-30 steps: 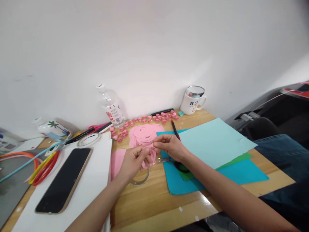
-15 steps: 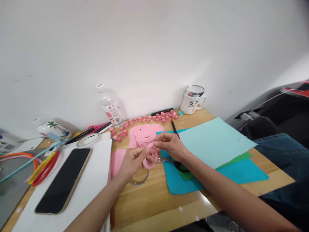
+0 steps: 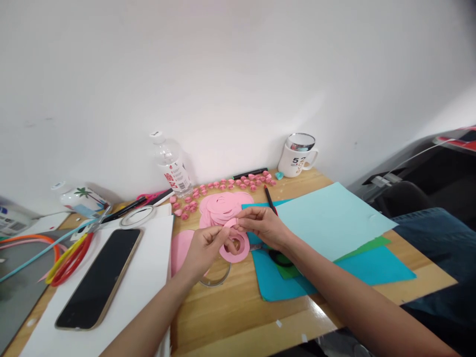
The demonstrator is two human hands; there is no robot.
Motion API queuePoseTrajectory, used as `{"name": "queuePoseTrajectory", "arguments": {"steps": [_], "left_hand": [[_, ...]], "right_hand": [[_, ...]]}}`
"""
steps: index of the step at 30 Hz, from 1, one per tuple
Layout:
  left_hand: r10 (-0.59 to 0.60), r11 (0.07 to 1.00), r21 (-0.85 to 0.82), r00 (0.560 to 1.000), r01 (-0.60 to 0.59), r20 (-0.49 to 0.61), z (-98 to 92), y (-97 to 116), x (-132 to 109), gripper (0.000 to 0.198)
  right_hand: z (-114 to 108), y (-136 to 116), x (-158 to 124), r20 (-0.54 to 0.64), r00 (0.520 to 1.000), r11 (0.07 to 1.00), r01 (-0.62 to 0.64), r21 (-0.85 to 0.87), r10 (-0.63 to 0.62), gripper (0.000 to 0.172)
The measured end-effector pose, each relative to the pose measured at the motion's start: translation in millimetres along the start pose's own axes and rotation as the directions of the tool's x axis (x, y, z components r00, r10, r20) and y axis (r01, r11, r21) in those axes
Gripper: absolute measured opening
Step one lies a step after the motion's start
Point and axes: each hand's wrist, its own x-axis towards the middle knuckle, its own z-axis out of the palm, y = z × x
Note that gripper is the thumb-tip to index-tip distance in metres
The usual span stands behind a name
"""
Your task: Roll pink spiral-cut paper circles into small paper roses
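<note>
Between my two hands hangs a pink paper spiral strip [image 3: 243, 248], its loops dangling below my fingers. My left hand [image 3: 208, 243] pinches the strip near its upper part. At the strip's end, my right hand [image 3: 262, 225] pinches it with thumb and fingertips. Behind them lies a pile of cut pink paper spirals [image 3: 219, 206]. Small rolled pink paper roses [image 3: 230, 184] sit in rows behind the pile. Under my right wrist lie black-handled scissors [image 3: 278, 258], partly hidden. A roll of tape [image 3: 215, 283] rests on the table below my left hand.
Light blue paper [image 3: 330, 218] lies over green and blue sheets on the right. A phone [image 3: 100, 277] rests on white paper [image 3: 148, 277] at left, near red-and-yellow-handled scissors [image 3: 70, 258]. A water bottle [image 3: 173, 168] and a mug [image 3: 295, 158] stand by the wall.
The pink strip's loops now hang wider and more visibly below my hands. Both hands stay close together, pinching the strip; the view has shifted slightly.
</note>
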Motion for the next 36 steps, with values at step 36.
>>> {"name": "queuePoseTrajectory", "arguments": {"steps": [36], "left_hand": [[-0.075, 0.986, -0.139, 0.992, 0.089, 0.101, 1.5, -1.8, -1.2, 0.030]], "right_hand": [[-1.0, 2.1, -1.1, 0.008, 1.000, 0.998, 0.021, -0.060, -0.020, 0.018]]}}
